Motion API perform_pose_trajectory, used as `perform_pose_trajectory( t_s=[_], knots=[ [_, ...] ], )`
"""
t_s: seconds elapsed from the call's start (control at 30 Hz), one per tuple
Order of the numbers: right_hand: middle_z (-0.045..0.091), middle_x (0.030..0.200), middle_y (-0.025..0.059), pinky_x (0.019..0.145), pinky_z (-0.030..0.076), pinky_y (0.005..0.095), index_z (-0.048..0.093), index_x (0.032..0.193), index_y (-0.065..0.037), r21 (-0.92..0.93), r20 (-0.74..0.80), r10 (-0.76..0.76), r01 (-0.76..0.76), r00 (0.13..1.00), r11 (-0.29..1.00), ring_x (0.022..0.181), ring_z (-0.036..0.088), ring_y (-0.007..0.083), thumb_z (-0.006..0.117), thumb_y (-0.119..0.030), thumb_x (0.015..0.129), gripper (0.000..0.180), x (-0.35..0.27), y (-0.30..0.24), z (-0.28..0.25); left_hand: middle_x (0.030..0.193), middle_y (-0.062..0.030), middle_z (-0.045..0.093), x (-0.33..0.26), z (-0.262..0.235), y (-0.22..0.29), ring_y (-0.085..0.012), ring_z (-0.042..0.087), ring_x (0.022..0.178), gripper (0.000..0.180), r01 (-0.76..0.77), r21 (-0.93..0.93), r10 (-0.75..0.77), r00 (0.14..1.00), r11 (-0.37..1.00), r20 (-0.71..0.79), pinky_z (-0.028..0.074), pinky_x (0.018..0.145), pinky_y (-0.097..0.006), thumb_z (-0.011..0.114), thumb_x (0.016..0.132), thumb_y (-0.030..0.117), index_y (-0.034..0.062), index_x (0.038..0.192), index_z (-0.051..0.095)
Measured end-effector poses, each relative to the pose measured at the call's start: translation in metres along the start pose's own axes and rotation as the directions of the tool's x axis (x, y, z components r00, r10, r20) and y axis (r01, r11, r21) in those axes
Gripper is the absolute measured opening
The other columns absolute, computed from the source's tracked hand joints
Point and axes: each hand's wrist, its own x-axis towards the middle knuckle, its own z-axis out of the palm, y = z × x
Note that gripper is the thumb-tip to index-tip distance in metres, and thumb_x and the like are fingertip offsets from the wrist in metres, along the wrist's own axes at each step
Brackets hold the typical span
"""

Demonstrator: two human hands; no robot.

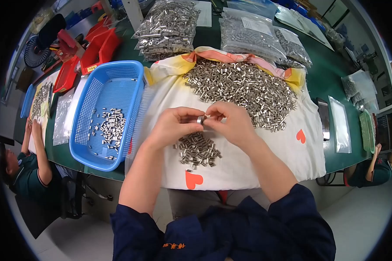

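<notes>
My left hand (172,126) pinches a short, shiny metal ring (201,119) between thumb and fingers. Meeting it from the other side, my right hand (233,124) has its thumb and fingertips pressed together at the ring's edge; whatever they grip is too small to make out. Just below both hands lies a small pile of metal cylinders (198,151) on a white cloth (270,158) with red hearts. Beyond them spreads a much larger heap of similar cylinders (244,87), bordered at the back by the cloth's rolled yellow and pink edge.
On the left stands a blue basket (76,130) with some cylinders inside. Red bins (98,48) sit behind it. Bags of metal parts (167,26) line the back of the green table (315,80). Co-workers sit at left (35,165) and right (370,172).
</notes>
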Motion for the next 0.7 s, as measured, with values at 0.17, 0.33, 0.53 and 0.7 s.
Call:
perform_pose_trajectory(
  t_s=[0.17,0.33,0.53,0.7],
  knots=[
    [0.06,0.074,0.0075,0.067,0.045,0.0348,0.062,0.08,-0.006,-0.393,-0.156,-0.203,0.128,0.967,0.91,0.073,0.057,0.0237,0.061,-0.011,0.073,0.009,0.011,0.02,-0.035,0.088,-0.0022,0.063,-0.003,0.004,0.007,-0.0064,0.058,0.079,0.031,0.005,0.045,-0.006,1.0,0.999,0.028,0.048,0.073,-0.02,0.068,0.073,0.0,-0.0004,0.103,0.06],
    [0.059,0.08,0.0054,0.074,0.042,0.0367,0.064,0.078,-0.011,-0.622,-0.035,-0.174,0.115,0.984,0.774,0.082,0.054,0.0245,0.061,-0.012,0.072,0.007,0.008,0.03,-0.015,0.093,-0.0055,0.063,0.001,0.004,0.004,-0.0092,0.059,0.082,0.032,0.004,0.105,-0.008,0.999,0.994,0.039,0.049,0.074,-0.022,0.064,0.072,-0.006,-0.0024,0.103,0.058],
    [0.06,0.082,0.0057,0.073,0.043,0.0348,0.065,0.08,-0.01,-0.584,-0.048,-0.148,0.092,0.988,0.806,0.081,0.055,0.0224,0.061,-0.012,0.074,0.007,0.006,0.017,-0.007,0.095,-0.0053,0.062,0.001,0.007,0.003,-0.0098,0.059,0.083,0.034,-0.022,0.067,0.022,1.0,0.998,-0.002,0.049,0.074,-0.022,0.064,0.074,-0.005,-0.0021,0.106,0.056],
    [0.063,0.084,0.0087,0.063,0.047,0.0299,0.064,0.087,-0.005,0.078,-0.038,-0.036,0.039,0.999,0.996,0.074,0.06,0.0194,0.059,-0.009,0.076,0.013,0.001,-0.001,-0.006,0.092,-0.0048,0.062,0.005,0.003,-0.001,-0.0099,0.06,0.082,0.034,-0.064,-0.123,0.059,0.997,0.99,-0.043,0.049,0.072,-0.021,0.064,0.076,0.0,-0.0019,0.109,0.055]
  ],
)
